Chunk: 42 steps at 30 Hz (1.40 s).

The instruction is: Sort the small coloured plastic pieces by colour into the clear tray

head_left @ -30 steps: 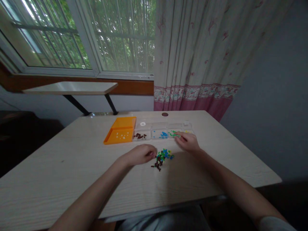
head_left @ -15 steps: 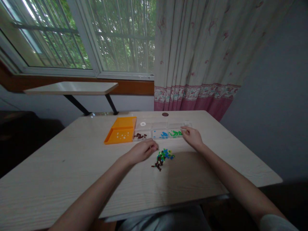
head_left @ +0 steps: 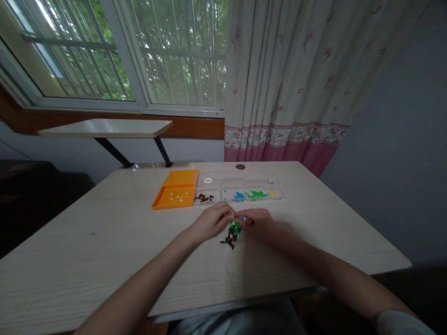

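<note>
My left hand (head_left: 213,218) is closed in a pinch above the upper left of a small mixed pile (head_left: 230,236) of brown, green, blue and pale pieces. Whatever is between its fingertips is too small to make out. My right hand (head_left: 257,222) is over the pile's right side, its fingertips meeting those of the left and hiding part of the pieces. Its fingers are curled together, and what they hold is hidden. Behind the hands, clear compartments hold brown pieces (head_left: 204,198), blue pieces (head_left: 239,196), green pieces (head_left: 256,194) and yellow pieces (head_left: 273,192).
Left of the clear compartments lies an open orange case (head_left: 181,177) with white pieces (head_left: 179,197) in it. A dark round disc (head_left: 240,166) sits near the table's back edge. A raised shelf (head_left: 108,128) stands at the back left, before the window.
My right hand has moved from the right end of the clear compartments down and left to the pile, uncovering the yellow pieces. My left hand has shifted slightly right, to meet it.
</note>
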Each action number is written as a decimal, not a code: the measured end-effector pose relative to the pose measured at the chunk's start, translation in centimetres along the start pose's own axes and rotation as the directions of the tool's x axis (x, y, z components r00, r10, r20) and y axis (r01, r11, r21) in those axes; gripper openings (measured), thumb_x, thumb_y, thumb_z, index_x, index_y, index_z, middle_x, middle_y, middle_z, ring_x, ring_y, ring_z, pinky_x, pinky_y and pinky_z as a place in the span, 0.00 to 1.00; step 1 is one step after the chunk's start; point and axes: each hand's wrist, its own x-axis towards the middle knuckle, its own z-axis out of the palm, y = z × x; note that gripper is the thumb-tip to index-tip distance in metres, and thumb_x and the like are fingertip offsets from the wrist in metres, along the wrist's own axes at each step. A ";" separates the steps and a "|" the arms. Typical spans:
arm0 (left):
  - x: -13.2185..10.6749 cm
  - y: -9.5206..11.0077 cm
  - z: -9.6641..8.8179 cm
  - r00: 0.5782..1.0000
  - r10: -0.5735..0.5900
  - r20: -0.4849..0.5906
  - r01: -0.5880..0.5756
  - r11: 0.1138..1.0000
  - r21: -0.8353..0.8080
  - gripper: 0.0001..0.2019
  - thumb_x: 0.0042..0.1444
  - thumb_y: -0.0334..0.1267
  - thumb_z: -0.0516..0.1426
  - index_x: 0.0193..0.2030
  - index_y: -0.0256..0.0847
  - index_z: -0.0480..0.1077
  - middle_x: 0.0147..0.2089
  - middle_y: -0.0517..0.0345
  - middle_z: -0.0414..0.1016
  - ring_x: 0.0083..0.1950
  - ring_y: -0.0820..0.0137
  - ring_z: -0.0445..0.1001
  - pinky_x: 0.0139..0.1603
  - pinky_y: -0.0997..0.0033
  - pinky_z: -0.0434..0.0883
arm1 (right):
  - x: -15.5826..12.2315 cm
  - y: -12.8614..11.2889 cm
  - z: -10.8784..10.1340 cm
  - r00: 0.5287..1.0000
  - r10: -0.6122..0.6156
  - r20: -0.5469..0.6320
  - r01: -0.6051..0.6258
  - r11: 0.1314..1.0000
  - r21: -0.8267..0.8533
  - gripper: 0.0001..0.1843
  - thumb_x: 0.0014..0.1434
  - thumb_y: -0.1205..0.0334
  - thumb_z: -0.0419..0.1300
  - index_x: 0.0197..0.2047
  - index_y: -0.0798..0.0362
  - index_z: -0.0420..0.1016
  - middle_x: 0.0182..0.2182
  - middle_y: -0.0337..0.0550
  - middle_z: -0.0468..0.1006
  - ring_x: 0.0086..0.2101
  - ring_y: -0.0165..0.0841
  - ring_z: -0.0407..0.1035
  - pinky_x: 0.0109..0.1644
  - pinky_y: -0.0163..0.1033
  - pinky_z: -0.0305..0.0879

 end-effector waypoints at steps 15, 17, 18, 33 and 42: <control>0.1 0.4 0.3 0.999 -0.007 -0.049 0.005 0.999 -0.044 0.06 0.55 0.35 0.53 0.33 0.38 0.70 0.32 0.55 0.70 0.36 0.72 0.67 0.36 0.75 0.64 | 0.1 0.0 -0.6 0.999 0.017 0.049 -0.016 1.000 -0.016 0.12 0.58 0.55 0.52 0.36 0.50 0.75 0.27 0.39 0.78 0.25 0.26 0.68 0.32 0.30 0.59; 0.1 0.4 0.3 0.998 -0.006 -0.065 0.003 0.999 -0.044 0.06 0.55 0.35 0.53 0.33 0.38 0.70 0.32 0.56 0.70 0.35 0.73 0.67 0.35 0.75 0.64 | 0.2 0.1 -0.7 0.998 0.037 0.052 -0.036 0.999 -0.027 0.13 0.58 0.54 0.53 0.37 0.50 0.75 0.25 0.39 0.77 0.23 0.26 0.66 0.31 0.30 0.58; 0.1 0.4 0.3 0.997 -0.004 -0.080 0.001 0.999 -0.040 0.06 0.55 0.35 0.53 0.33 0.38 0.70 0.31 0.56 0.70 0.34 0.73 0.67 0.35 0.75 0.64 | 0.2 0.3 -0.8 0.998 0.048 0.050 -0.047 0.998 -0.035 0.13 0.57 0.54 0.53 0.38 0.51 0.75 0.23 0.38 0.76 0.23 0.26 0.65 0.31 0.30 0.57; -0.4 -0.2 -2.2 0.939 0.027 -0.342 -0.001 0.997 0.076 0.08 0.57 0.38 0.52 0.35 0.37 0.70 0.33 0.54 0.70 0.32 0.74 0.66 0.28 0.78 0.63 | 0.3 2.0 -4.1 0.839 -0.045 0.542 0.025 0.999 0.044 0.10 0.49 0.64 0.57 0.36 0.48 0.75 0.23 0.33 0.75 0.24 0.25 0.67 0.31 0.29 0.58; -0.6 -4.2 -3.9 0.901 -0.222 -0.373 0.334 0.904 0.266 0.10 0.55 0.42 0.52 0.34 0.40 0.72 0.35 0.56 0.70 0.34 0.70 0.69 0.32 0.74 0.64 | 0.3 2.1 -4.1 0.845 -0.060 0.531 0.023 0.997 0.075 0.10 0.51 0.60 0.57 0.37 0.46 0.76 0.25 0.35 0.76 0.24 0.26 0.68 0.32 0.29 0.59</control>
